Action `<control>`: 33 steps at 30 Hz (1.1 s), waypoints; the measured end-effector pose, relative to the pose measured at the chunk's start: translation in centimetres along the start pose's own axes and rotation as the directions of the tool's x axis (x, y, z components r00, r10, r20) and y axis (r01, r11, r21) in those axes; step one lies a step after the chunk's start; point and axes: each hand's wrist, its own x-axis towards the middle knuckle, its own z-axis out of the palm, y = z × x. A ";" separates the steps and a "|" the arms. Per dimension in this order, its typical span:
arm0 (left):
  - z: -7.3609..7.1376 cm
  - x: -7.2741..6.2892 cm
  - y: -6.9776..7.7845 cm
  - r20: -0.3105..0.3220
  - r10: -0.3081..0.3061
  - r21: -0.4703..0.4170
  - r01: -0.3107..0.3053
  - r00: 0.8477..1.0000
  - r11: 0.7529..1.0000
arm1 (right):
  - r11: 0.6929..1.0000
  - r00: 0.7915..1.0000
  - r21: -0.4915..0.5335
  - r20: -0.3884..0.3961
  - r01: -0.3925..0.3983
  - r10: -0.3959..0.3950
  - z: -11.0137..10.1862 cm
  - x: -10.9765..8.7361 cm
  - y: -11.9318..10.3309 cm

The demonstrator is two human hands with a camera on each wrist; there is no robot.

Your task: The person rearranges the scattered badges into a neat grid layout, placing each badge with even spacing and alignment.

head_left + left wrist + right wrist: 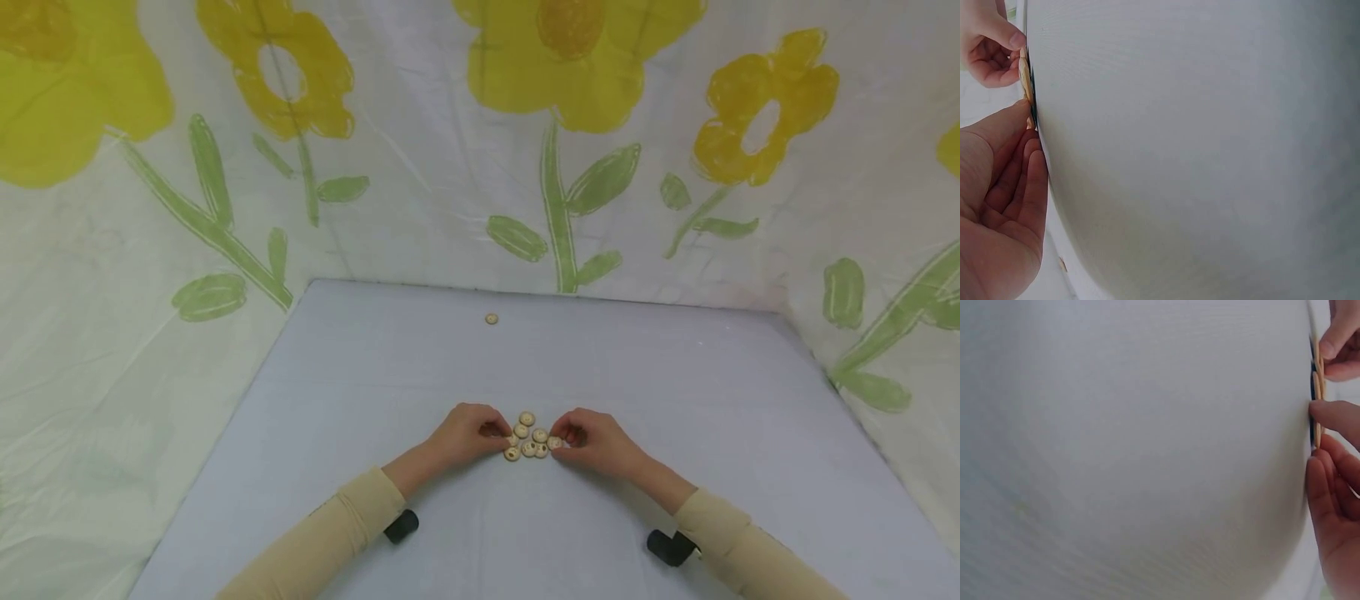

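Several small round wooden discs (527, 418) with dark marks lie in a loose cluster on the table, some overlapping or touching. My left hand (472, 433) is at the cluster's left side, pinching a disc (513, 440) at its edge between thumb and fingers. On the opposite side, my right hand (597, 443) pinches another disc (554, 442), thumb nearer me. Both hands stay low against the tabletop. Seen edge-on in the left wrist view, the discs (1025, 76) sit between the two hands; the right wrist view shows discs (1317, 387) edge-on too.
A single wooden disc (491, 318) lies apart near the far edge of the pale table (375, 350). Behind and beside the table hangs a white sheet (420, 192) painted with yellow flowers. Black wrist devices (402, 527) sit beneath both forearms.
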 end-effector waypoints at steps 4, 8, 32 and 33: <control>0.1 0.0 -0.1 0.002 -0.001 0.005 0.001 1.000 1.000 | 1.000 1.000 -0.030 0.027 -0.007 0.008 -0.2 0.2 -0.2; 0.0 0.0 0.0 0.002 -0.004 0.002 0.004 1.000 1.000 | 0.998 0.997 -0.057 0.059 -0.038 0.041 -0.3 0.4 -0.3; -0.1 -0.1 0.1 -0.001 -0.006 0.015 0.006 1.000 1.000 | 0.995 0.996 0.060 -0.029 -0.084 0.086 0.1 0.4 0.5; -0.1 -0.1 0.1 -0.002 -0.006 0.015 0.006 1.000 1.000 | 0.994 0.995 0.068 -0.038 -0.087 0.090 0.2 0.5 0.5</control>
